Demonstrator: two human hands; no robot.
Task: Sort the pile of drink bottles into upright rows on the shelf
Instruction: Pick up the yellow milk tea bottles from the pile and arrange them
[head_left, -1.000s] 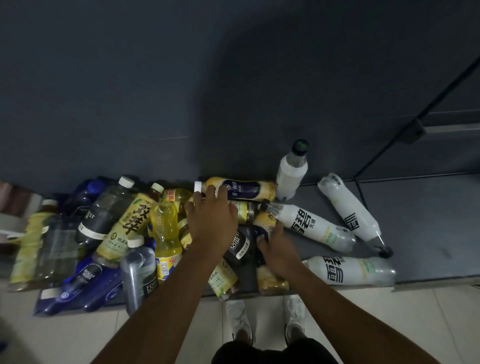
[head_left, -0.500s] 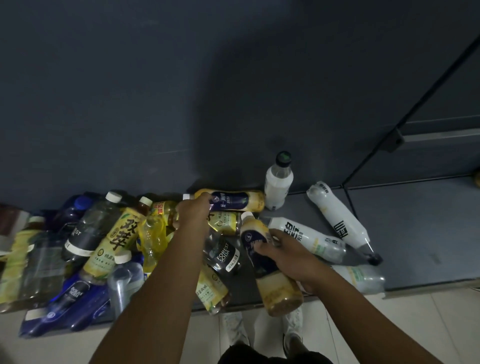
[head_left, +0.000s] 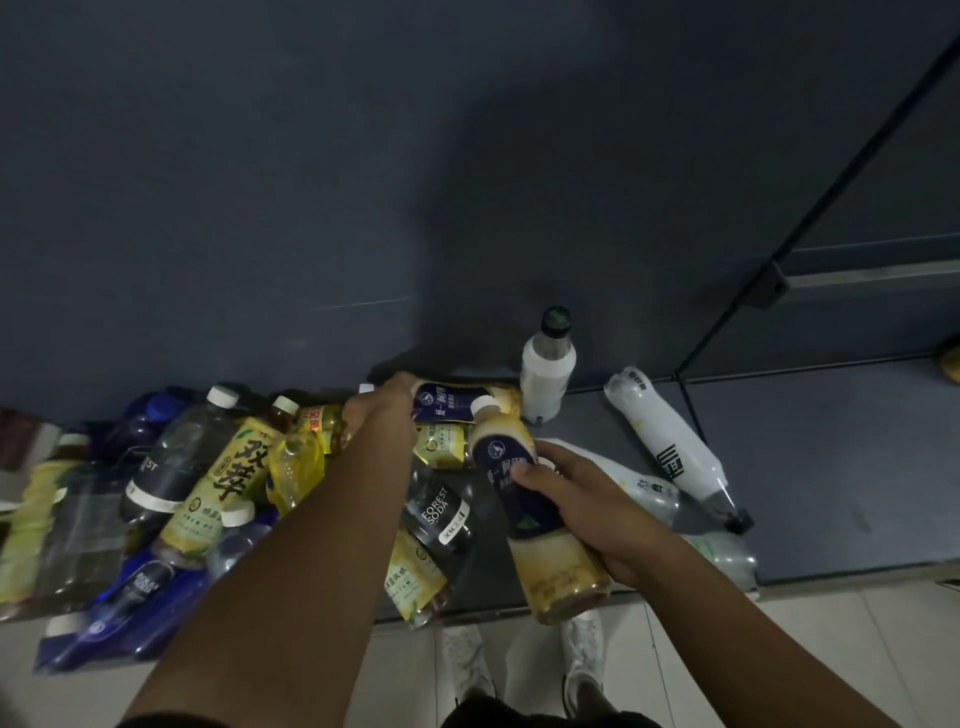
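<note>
The right hand (head_left: 582, 514) is wrapped round the navy label of a cream milk-tea bottle (head_left: 535, 525), thumb on top, holding it tilted with its cap pointing away. The left hand (head_left: 384, 415) lies over the neck end of a twin bottle (head_left: 457, 402) lying on its side on the shelf (head_left: 831, 467). Its fingers are hidden, so a grip cannot be confirmed. Both bottles look full, so probably weighty, with stiff plastic and a glossy sleeve that may slip. A mid-body hold suits better than the cap. 1 white bottle (head_left: 548, 374) stands upright beyond the right hand.

The right hand (head_left: 587, 514) holds a cream bottle (head_left: 563, 577) tilted above the pile (head_left: 218, 483); the left hand (head_left: 382, 415) grips a matching bottle (head_left: 457, 402) lying near an upright white bottle (head_left: 545, 374).
</note>
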